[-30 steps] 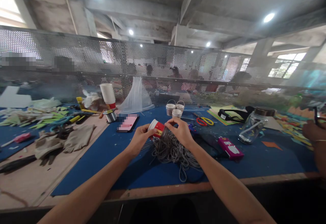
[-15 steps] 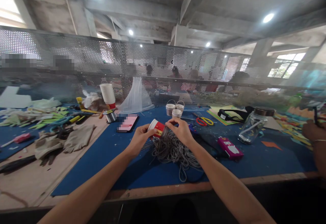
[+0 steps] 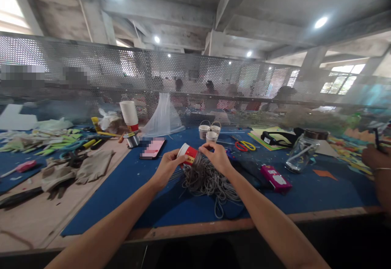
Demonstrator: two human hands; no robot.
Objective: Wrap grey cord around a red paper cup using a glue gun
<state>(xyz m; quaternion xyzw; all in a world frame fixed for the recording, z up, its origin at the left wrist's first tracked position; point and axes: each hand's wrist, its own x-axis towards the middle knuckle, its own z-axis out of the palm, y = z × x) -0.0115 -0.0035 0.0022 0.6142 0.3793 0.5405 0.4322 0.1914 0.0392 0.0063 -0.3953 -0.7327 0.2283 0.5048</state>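
My left hand (image 3: 166, 167) is closed around a red and white paper cup (image 3: 190, 153), which lies tilted with its white rim toward the left. Strands of grey cord run about the cup's right end. There my right hand (image 3: 216, 155) pinches the cord between thumb and fingers, close beside the cup. Below both hands a loose, tangled heap of grey cord (image 3: 210, 183) rests on the blue mat (image 3: 122, 197). Just beyond the hands stand three small white cups with looped handles, the nearest being a small cup (image 3: 211, 137).
Scissors (image 3: 244, 145), a magenta box (image 3: 275, 178) and a glass jar (image 3: 301, 155) lie to the right. On the left are a phone (image 3: 153, 148), a wire spool (image 3: 132, 140), stacked paper cups (image 3: 128, 113) and gloves (image 3: 94, 165). A co-worker's hand (image 3: 377, 157) is at far right.
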